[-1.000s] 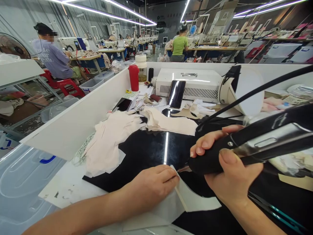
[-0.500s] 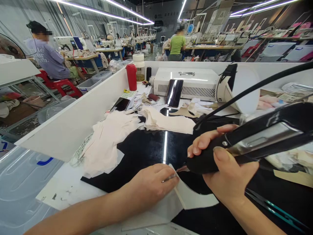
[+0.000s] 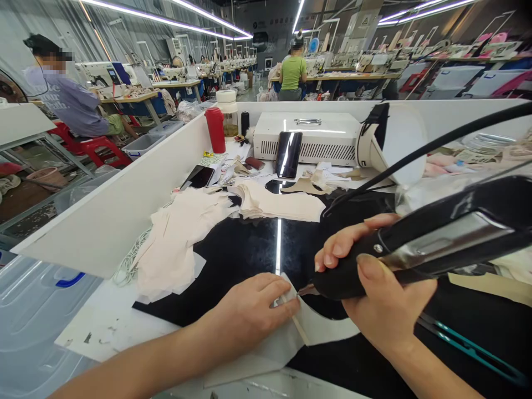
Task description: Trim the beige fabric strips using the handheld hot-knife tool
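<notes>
Right hand (image 3: 376, 282) wrapped firmly round a thick black handheld tool (image 3: 357, 274) with a silver lever; tool slants down from the right, its thin tip just beside the left hand's fingertips. Left hand (image 3: 257, 307) low at near centre, fingers bent and nearly together over a white sheet (image 3: 328, 328). Pale thin strip (image 3: 300, 330) runs out from under these fingers; cannot tell whether it is pinched or only pressed. Sheet lies partly on a glossy black board (image 3: 235, 244), near side of the white worktop (image 3: 100, 324). Contact of tip and sheet unclear. Loose cream pieces (image 3: 166, 244) left; neater cream stack (image 3: 282, 204) at far centre. Slim teal implement (image 3: 469, 344) near right, beyond the right wrist.
</notes>
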`<action>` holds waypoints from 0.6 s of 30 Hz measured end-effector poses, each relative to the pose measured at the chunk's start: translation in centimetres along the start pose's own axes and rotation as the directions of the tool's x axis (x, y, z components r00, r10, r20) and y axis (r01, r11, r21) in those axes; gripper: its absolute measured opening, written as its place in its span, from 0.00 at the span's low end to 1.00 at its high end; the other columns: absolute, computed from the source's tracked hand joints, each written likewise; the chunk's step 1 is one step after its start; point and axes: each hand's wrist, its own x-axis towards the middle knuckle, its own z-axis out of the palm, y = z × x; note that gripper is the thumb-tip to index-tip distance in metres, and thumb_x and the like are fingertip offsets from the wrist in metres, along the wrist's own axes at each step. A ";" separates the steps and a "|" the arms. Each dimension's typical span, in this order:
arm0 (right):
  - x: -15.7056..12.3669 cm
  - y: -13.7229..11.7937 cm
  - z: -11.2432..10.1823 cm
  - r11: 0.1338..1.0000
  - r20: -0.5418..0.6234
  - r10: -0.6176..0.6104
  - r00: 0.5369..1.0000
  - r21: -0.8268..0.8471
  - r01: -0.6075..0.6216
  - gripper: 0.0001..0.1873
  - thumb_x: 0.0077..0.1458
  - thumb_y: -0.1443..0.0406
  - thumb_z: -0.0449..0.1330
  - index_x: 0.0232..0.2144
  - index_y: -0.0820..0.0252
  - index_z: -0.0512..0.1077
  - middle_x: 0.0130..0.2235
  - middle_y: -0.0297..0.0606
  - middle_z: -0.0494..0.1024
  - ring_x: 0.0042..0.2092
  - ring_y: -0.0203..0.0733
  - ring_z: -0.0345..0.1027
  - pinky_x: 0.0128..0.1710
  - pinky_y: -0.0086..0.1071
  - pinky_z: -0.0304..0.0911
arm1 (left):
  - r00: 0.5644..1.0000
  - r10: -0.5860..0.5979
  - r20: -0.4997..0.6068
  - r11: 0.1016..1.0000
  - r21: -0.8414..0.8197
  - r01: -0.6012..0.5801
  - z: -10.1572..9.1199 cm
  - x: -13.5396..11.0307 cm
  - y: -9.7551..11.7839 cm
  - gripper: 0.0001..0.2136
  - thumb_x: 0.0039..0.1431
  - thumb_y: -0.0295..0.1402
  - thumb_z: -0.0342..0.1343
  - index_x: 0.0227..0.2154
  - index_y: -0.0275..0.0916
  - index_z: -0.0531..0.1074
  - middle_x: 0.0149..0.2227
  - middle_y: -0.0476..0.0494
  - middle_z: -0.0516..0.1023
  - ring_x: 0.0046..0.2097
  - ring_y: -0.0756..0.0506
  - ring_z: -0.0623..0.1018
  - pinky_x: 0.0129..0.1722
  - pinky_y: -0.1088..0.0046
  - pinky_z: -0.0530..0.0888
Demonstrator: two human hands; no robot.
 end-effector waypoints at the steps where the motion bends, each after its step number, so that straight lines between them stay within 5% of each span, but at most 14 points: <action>1: 0.0 -0.1 0.0 1.000 0.001 0.002 1.000 -0.005 -0.002 0.19 0.62 0.58 0.83 0.49 0.49 0.81 0.32 0.30 0.82 0.29 0.43 0.78 0.26 0.35 0.78 | 1.000 0.007 0.006 1.000 0.002 -0.007 -0.1 0.0 -0.1 0.11 0.85 0.24 0.52 0.56 0.35 0.79 0.54 0.37 0.86 0.55 0.42 0.87 0.59 0.64 0.88; 6: 0.0 -0.8 -0.5 1.000 -0.022 -0.021 1.000 0.013 0.021 0.20 0.61 0.57 0.83 0.50 0.49 0.81 0.33 0.30 0.81 0.29 0.43 0.77 0.26 0.36 0.79 | 0.999 0.038 0.020 0.999 0.003 -0.038 -0.2 0.4 -0.3 0.10 0.84 0.23 0.54 0.56 0.34 0.81 0.55 0.37 0.87 0.59 0.42 0.86 0.67 0.59 0.84; 11: -0.3 -1.1 -0.8 1.000 -0.019 -0.001 1.000 0.030 0.002 0.19 0.61 0.58 0.84 0.50 0.48 0.83 0.33 0.32 0.82 0.29 0.44 0.77 0.26 0.37 0.77 | 0.996 0.054 0.074 0.996 -0.074 -0.049 0.2 1.1 0.3 0.10 0.82 0.21 0.54 0.53 0.31 0.81 0.46 0.40 0.84 0.49 0.44 0.85 0.58 0.67 0.85; 18: -1.0 -1.0 -0.9 0.998 0.022 0.029 0.999 0.050 -0.030 0.19 0.63 0.58 0.83 0.52 0.46 0.82 0.34 0.31 0.84 0.29 0.43 0.77 0.28 0.36 0.77 | 0.998 0.044 0.053 0.994 -0.101 -0.039 -0.2 0.8 0.7 0.11 0.83 0.20 0.53 0.54 0.32 0.80 0.49 0.39 0.84 0.51 0.43 0.83 0.58 0.67 0.84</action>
